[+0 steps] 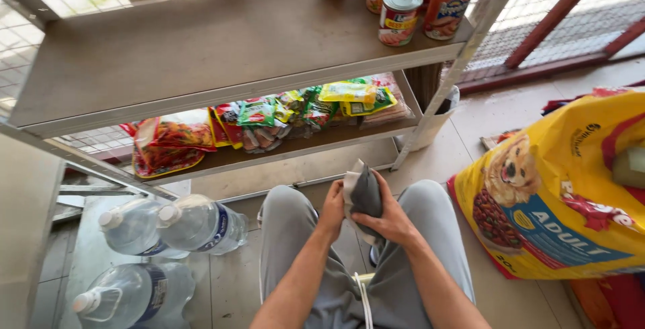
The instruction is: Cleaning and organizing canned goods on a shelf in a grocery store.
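Note:
I am crouched in front of a metal shelf rack. Between my knees, both hands hold a folded grey and white cloth. My left hand grips its left side and my right hand wraps around its lower right side. The cloth hangs just below the front edge of the lower shelf, which carries several colourful snack packets. On the upper shelf at the right stand several food cans.
Three large water jugs lie on the floor at the left. A big yellow bag of dog food leans at the right. A wire mesh wall runs behind the rack, and a white bucket stands by its right leg.

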